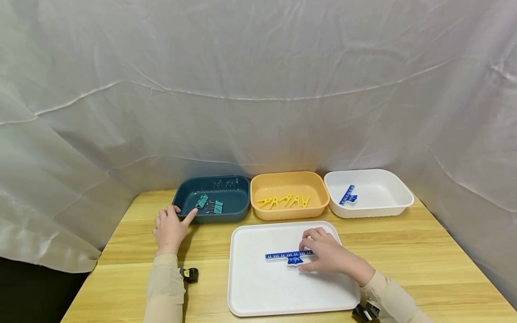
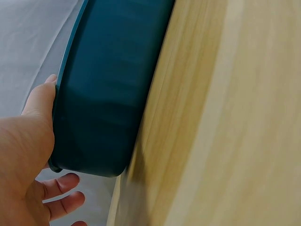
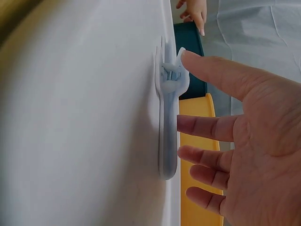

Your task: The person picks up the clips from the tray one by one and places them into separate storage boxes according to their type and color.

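My right hand (image 1: 327,253) is over a blue clip with a piano-key bar (image 1: 278,255), at the white tray (image 1: 250,291). The thumb touches its handle, and a bent forefinger meets the bar's far edge; part of the clip is hidden under the hand. In the right wrist view the clip (image 3: 168,132) shows edge-on, its spring visible. My left hand (image 1: 169,229) rests at the near left corner of the dark teal bin (image 1: 226,217), thumb along the rim. In the left wrist view its other visible fingers hang loosely beside the bin (image 2: 108,94).
Teal binder clips (image 1: 218,207) lie in the teal bin. Several yellow clothespins (image 1: 286,199) lie in the yellow bin (image 1: 291,214). Another blue piano-key clip (image 1: 348,196) lies in the white bin (image 1: 371,211). All bins stand along a pale curtain (image 1: 258,125).
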Tool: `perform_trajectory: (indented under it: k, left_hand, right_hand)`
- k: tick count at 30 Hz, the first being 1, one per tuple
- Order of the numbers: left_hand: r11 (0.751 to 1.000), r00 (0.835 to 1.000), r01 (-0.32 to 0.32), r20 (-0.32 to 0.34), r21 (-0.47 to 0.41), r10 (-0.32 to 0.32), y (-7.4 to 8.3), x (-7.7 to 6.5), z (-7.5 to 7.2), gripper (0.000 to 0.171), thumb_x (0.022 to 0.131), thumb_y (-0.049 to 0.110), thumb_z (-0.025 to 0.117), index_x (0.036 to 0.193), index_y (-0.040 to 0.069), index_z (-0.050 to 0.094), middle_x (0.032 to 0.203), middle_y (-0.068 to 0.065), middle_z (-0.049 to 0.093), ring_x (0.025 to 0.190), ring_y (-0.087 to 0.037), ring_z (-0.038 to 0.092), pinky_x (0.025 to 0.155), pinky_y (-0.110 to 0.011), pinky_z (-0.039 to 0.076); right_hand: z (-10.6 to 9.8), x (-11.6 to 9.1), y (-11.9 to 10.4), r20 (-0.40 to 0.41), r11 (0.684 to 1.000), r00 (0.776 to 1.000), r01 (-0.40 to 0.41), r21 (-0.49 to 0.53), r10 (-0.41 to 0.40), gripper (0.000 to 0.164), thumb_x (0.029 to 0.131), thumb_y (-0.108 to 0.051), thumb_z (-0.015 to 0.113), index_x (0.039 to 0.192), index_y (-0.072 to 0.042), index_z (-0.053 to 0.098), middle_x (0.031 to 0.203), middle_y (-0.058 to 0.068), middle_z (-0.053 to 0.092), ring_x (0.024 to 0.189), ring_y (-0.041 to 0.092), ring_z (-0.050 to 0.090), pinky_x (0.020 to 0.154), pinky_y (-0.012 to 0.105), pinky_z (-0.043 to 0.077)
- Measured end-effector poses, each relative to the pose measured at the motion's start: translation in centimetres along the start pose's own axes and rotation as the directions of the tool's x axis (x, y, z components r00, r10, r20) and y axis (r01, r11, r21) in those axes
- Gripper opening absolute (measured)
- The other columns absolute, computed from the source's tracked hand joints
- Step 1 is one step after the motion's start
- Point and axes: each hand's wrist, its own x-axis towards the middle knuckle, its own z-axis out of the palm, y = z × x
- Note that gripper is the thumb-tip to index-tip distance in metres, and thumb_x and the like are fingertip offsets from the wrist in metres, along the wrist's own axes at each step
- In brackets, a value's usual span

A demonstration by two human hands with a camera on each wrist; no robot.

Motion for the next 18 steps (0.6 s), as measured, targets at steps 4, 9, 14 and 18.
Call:
perform_trajectory:
  k: [4,9,14,18]
  left_hand:
    - [1.0,1.0,-0.001,-0.001,-0.002,0.001,-0.05,0.04,0.03,0.069,0.086,0.069,0.055,0.117,0.008,0.047,0.115,-0.021,0.046,0.102,-0.04,0.039,0.078,-0.056,0.034]
    - [1.0,1.0,-0.002,-0.006,-0.007,0.002,-0.05,0.08,0.04,0.066,0.087,0.066,0.057,0.117,0.008,0.047,0.114,-0.021,0.045,0.102,-0.04,0.039,0.078,-0.056,0.033]
    - [1.0,1.0,-0.003,-0.006,-0.005,0.003,-0.04,0.06,0.06,0.067,0.086,0.067,0.056,0.117,0.008,0.047,0.113,-0.021,0.045,0.103,-0.04,0.039,0.078,-0.056,0.033]
    - [1.0,1.0,-0.006,-0.007,-0.002,0.006,-0.06,0.09,0.07,0.068,0.086,0.069,0.055,0.117,0.008,0.047,0.114,-0.021,0.045,0.103,-0.039,0.039,0.079,-0.056,0.033]
  right_hand:
    - [0.02,0.02,-0.08,0.013,1.0,1.0,-0.014,0.008,0.013,0.043,0.073,-0.053,0.077,0.099,-0.022,0.064,0.12,0.002,0.054,0.114,0.026,0.046,0.095,0.052,0.039]
    - [-0.07,0.02,-0.17,0.02,1.0,1.0,-0.015,0.019,0.015,0.041,0.07,-0.047,0.082,0.095,-0.021,0.063,0.118,0.002,0.053,0.113,0.026,0.045,0.094,0.051,0.039]
    - [-0.32,-0.07,0.11,0.037,1.0,0.999,-0.028,-0.013,0.029,0.036,0.064,-0.034,0.086,0.086,-0.022,0.06,0.114,0.0,0.052,0.111,0.025,0.044,0.094,0.049,0.038]
    - [-0.67,-0.17,0.31,0.055,0.998,0.997,-0.06,-0.024,0.062,0.032,0.063,-0.025,0.085,0.078,-0.021,0.058,0.113,0.002,0.054,0.111,0.027,0.044,0.097,0.053,0.037]
